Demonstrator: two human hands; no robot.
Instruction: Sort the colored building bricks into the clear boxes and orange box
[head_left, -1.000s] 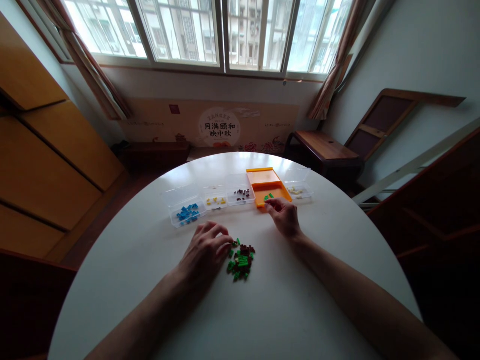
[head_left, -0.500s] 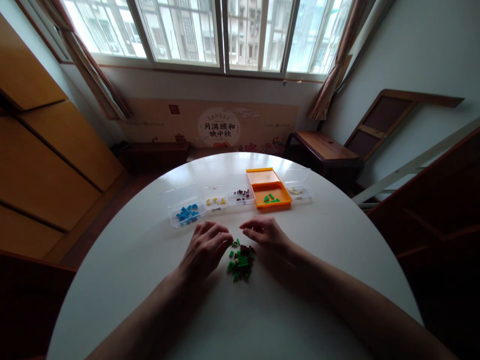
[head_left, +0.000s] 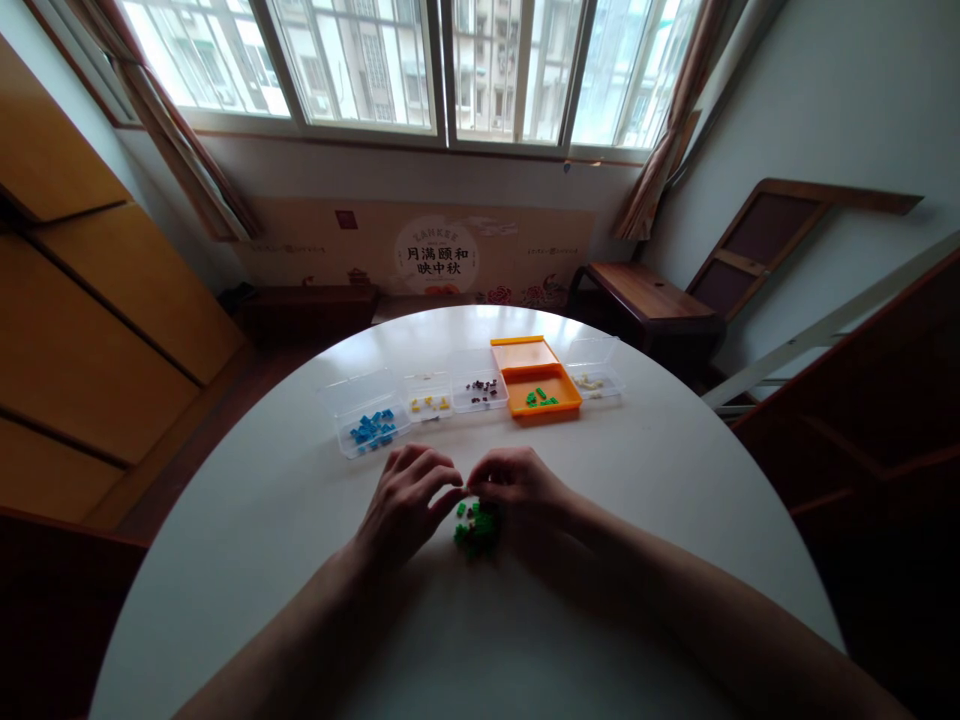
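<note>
1. On my feed, the left hand is over the middle of the white tabletop, fingers curled, thumb close to the index finger; I can't tell whether it has hold of anything.
2. I see the right hand on the right-edge side, fingertips drawn together, right beside the left's; anything pinched there is too small for me to tell.
3. The pile of mostly green pieces lies just on the near-edge side of the fingertips, partly hidden by the right hand.
4. Towards the far edge, an orange box stands open, green pieces inside.
5. Towards the left edge, three clear boxes hold dark pieces, yellow pieces and blue pieces.
</note>
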